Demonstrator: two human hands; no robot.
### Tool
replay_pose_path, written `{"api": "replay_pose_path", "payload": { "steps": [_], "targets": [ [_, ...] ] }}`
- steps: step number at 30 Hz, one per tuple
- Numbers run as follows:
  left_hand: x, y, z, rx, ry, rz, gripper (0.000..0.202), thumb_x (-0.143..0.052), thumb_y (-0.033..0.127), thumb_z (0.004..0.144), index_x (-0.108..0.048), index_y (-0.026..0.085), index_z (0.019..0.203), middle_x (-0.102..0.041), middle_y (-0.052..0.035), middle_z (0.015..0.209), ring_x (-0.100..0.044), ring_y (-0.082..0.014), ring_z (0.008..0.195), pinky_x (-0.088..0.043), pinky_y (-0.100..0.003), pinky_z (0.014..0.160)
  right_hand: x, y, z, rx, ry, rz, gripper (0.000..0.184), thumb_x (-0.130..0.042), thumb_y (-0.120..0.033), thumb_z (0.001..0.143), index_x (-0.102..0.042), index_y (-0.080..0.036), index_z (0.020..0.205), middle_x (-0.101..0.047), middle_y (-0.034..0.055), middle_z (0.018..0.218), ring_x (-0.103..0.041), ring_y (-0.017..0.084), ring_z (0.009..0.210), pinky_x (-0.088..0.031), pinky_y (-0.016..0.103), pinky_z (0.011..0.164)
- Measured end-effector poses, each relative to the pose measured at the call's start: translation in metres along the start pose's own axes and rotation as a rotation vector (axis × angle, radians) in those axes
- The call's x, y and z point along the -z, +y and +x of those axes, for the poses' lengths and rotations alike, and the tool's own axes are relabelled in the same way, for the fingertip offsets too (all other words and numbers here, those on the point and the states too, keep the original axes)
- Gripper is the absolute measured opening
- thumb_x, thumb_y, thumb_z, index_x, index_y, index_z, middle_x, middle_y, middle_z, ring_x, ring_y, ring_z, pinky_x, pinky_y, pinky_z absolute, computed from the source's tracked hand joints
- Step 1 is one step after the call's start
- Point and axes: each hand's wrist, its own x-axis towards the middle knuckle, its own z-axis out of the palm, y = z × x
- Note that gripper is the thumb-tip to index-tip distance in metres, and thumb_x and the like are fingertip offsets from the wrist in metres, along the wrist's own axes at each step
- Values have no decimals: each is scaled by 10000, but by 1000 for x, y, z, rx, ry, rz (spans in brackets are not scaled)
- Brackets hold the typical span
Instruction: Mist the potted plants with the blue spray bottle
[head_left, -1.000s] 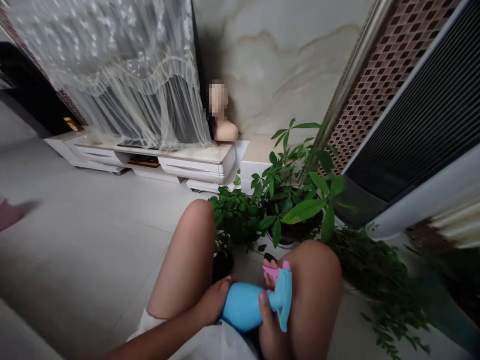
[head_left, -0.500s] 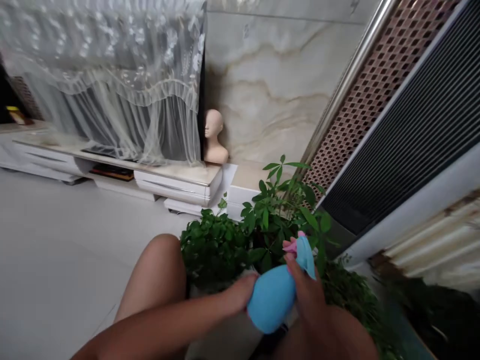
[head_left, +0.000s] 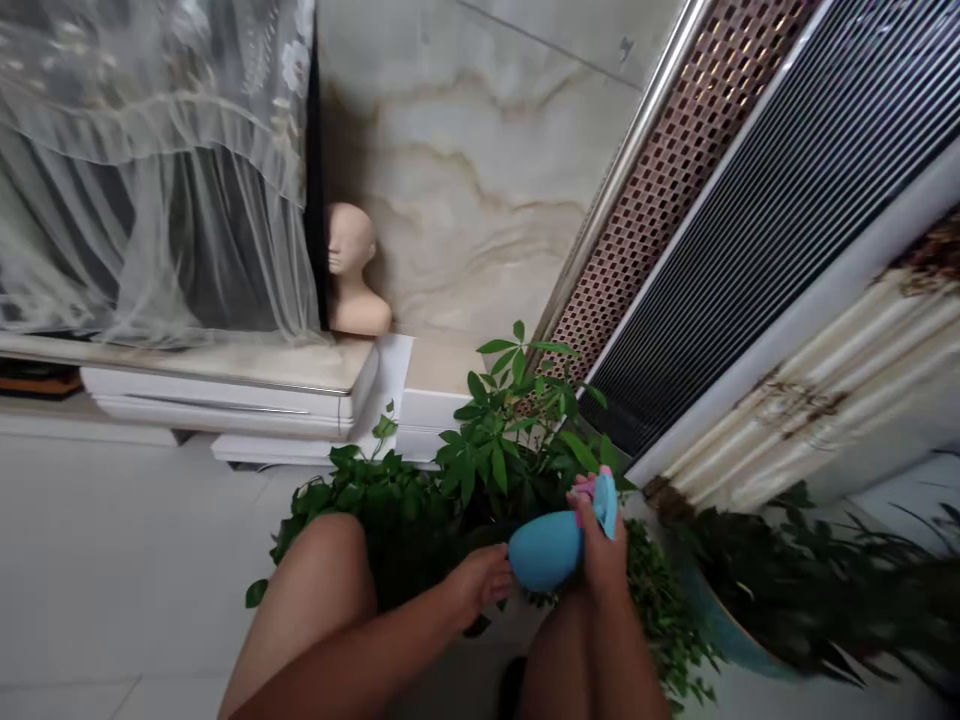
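Observation:
A blue spray bottle (head_left: 546,552) with a pink nozzle and trigger is tilted above my lap, its rounded base toward the left. My right hand (head_left: 600,540) is wrapped round its neck, with fingers at the pink trigger. Beside the base, my left hand (head_left: 484,580) has loosely curled fingers that are apart; its fingertips are at the bottle's edge, and I cannot tell whether they touch it. Leafy green plants (head_left: 495,450) stand just beyond the bottle.
A white TV cabinet (head_left: 225,400) carries a mannequin head (head_left: 351,265) beside a lace-draped screen (head_left: 202,220). On the right are a tall ribbed dark panel (head_left: 720,250), a cream column (head_left: 810,400) and a planter (head_left: 739,625) with long leaves.
The view has turned right and closer to the plants. My left hand has loosened from the bottle's base and slid to its left edge. My right hand keeps its hold.

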Motion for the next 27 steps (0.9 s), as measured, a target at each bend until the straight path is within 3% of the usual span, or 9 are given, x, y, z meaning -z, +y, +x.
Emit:
{"api": "replay_pose_path", "payload": {
  "steps": [2, 5, 7, 11, 14, 17, 21, 27],
  "targets": [
    [1, -13, 2, -7, -13, 16, 625, -725, 673, 572, -591, 141, 872, -668, -79, 875, -609, -176, 795, -420, -308, 804, 3, 6, 2, -3, -159, -37, 769, -636, -562, 737, -434, -204, 1387, -605, 118, 1269, -577, 261, 1159, -438, 440, 1003],
    [2, -29, 1, -37, -46, 53, 831, -695, 811, 407, -605, 132, 878, -664, -94, 872, -603, -183, 763, -442, -325, 767, 1, 12, -5, 34, -426, -117, 719, -704, -530, 673, -539, -216, 1299, -594, 109, 1294, -532, 283, 1211, -415, 464, 1018],
    [2, -34, 0, -31, -65, 51, 915, -647, 863, 362, -604, 131, 908, -659, -93, 864, -601, -185, 756, -445, -320, 738, -5, 12, -13, 39, -470, -155, 722, -697, -550, 659, -550, -219, 1284, -589, 105, 1299, -529, 284, 1205, -413, 459, 1017],
    [4, -36, 0, -58, -23, 102, 941, -585, 900, 388, -588, 145, 949, -637, -69, 831, -587, -177, 732, -440, -315, 709, -13, 12, -25, -9, -262, -215, 722, -642, -599, 663, -568, -172, 1241, -609, 132, 1229, -566, 289, 1093, -426, 461, 975],
    [6, -38, -2, -67, -22, 172, 941, -545, 916, 411, -597, 141, 943, -614, -54, 802, -571, -172, 715, -441, -331, 723, -13, 17, -31, 52, -131, -267, 586, -634, -568, 675, -639, -151, 1088, -642, 133, 1112, -560, 293, 1056, -407, 468, 972],
    [7, -42, -7, -32, -27, 222, 911, -488, 919, 486, -604, 140, 944, -607, -55, 785, -563, -174, 712, -437, -351, 745, -12, 21, -36, 105, -117, -323, 471, -628, -503, 697, -650, -157, 1016, -659, 122, 1033, -563, 288, 1014, -413, 474, 950],
    [5, -44, -12, 4, 16, 236, 834, -423, 847, 677, -589, 110, 1030, -608, -69, 815, -557, -165, 702, -436, -350, 756, -14, 20, -40, 107, -107, -355, 462, -609, -487, 710, -634, -163, 1038, -658, 111, 1014, -562, 272, 979, -428, 468, 917],
    [5, -40, -14, 11, -18, 218, 836, -381, 822, 731, -582, 124, 1147, -631, -97, 911, -550, -161, 734, -417, -325, 751, -19, 14, -40, 130, -98, -366, 493, -604, -514, 673, -622, -172, 1027, -644, 107, 1003, -543, 277, 978, -418, 464, 913]
  ]
}}
